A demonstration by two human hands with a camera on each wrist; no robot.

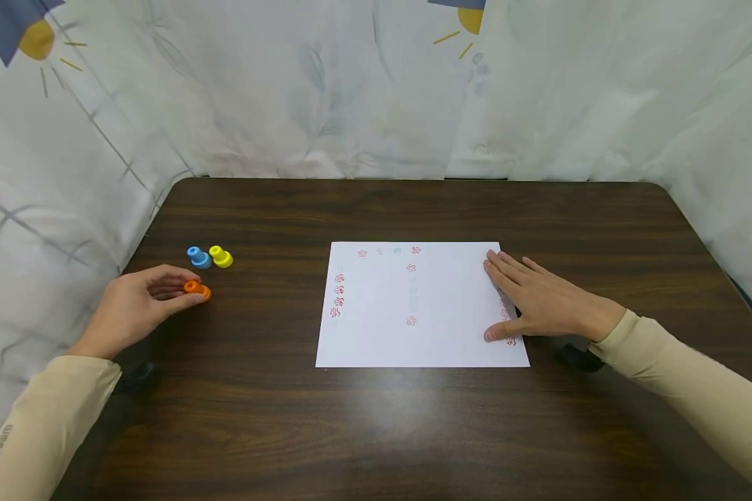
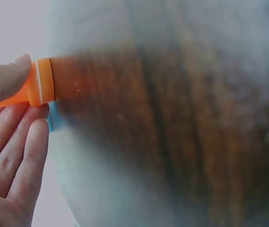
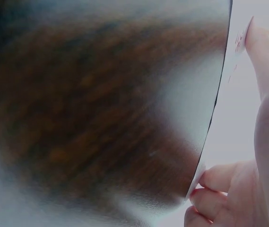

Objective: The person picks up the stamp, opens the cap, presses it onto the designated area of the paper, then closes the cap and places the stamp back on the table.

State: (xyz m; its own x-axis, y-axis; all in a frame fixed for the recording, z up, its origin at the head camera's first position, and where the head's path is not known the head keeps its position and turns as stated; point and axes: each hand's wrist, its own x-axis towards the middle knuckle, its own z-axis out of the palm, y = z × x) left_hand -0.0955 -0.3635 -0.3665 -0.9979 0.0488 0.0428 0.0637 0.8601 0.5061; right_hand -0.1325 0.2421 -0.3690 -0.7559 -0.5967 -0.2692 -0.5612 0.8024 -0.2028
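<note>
At the left of the table, my left hand [image 1: 136,306] pinches an orange stamp [image 1: 198,289] between thumb and fingers; the left wrist view shows the thumb over the orange stamp [image 2: 40,81]. Just behind it stand a blue stamp [image 1: 199,257] and a yellow stamp [image 1: 221,257], side by side. My right hand [image 1: 542,296] rests with spread fingers on the right edge of a white sheet [image 1: 376,341]. Small red and faint blue prints mark the sheet's top, left side and middle; those at the right are partly hidden under my hand.
The dark wooden table [image 1: 388,431] reaches back to a pale patterned curtain [image 1: 376,90], which also hangs along its left and right sides. Bare table surface lies between the stamps and the sheet.
</note>
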